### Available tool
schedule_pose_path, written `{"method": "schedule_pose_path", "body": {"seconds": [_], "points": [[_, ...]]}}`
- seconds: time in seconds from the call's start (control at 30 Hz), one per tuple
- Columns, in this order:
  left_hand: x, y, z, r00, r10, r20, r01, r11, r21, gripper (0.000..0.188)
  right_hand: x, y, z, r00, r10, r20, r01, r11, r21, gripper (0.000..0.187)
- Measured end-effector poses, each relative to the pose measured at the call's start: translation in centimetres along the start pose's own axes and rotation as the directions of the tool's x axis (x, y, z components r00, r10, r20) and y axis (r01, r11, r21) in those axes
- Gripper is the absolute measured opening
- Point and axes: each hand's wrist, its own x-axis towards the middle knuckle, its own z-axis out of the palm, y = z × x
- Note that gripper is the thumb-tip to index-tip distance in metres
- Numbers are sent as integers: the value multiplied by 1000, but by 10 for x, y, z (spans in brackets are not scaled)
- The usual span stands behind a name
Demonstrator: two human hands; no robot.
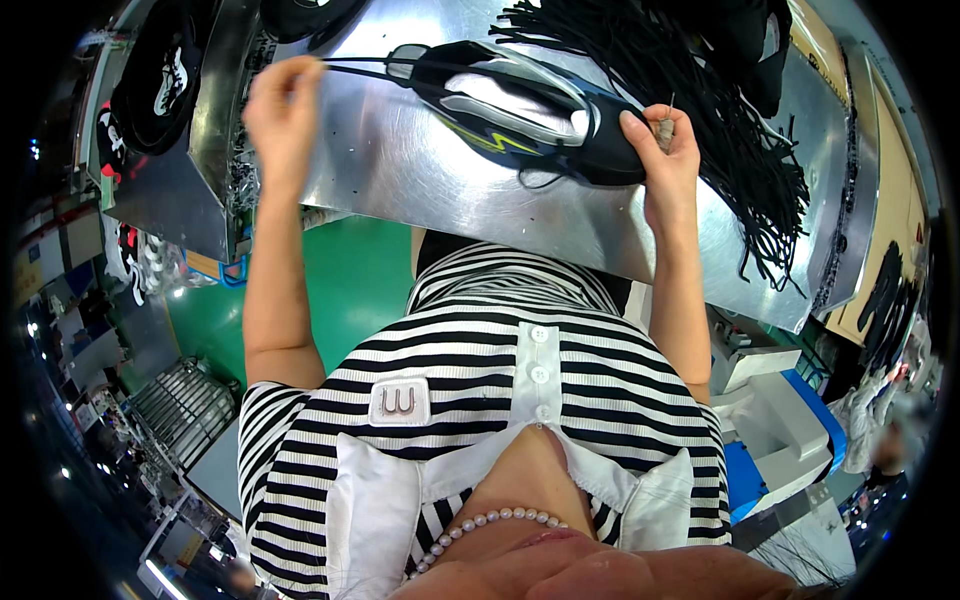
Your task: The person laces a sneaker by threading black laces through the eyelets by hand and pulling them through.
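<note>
A dark sneaker [493, 137] with a yellow-green zigzag mark and a pale lining lies sideways across the metal table. Black shoelace [350, 65] stretches taut from its left end to my left hand [283, 110], whose fingers are pinched on it and slightly blurred. At the sneaker's rounded right end, my right hand [668, 155] grips it, thumb on top. A small tool [664, 133] with a light brown handle and a thin metal point also sits in the fingers of that hand. A thin dark loop of lace or cord [540, 183] hangs at the sneaker's near side.
A big heap of black laces [690, 110] covers the table's right side. The shiny metal table [400, 190] has a near edge in front of my body. Other dark shoes [165, 75] lie at the far left. A white and blue box [775, 430] stands at the lower right.
</note>
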Motion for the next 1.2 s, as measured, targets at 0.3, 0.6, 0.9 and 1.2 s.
{"method": "schedule_pose_path", "body": {"seconds": [0.3,0.6,0.9,1.2], "points": [[21,-7,-13,959,13,-283,-4,1000,31,14,6,3,-38,999,36,-12,-37,991,-127,29],[40,-48,-37,927,-231,-296,210,972,-102,13,-2,4,-45,1000,1,-11,-3,978,-209,26],[-7,145,56,676,555,484,-302,808,-506,6,5,-2,-34,855,-499,142,299,251,-921,48],[-20,122,106,783,178,595,174,857,-485,10,7,-1,-8,951,-246,190,310,715,-627,23]]}}
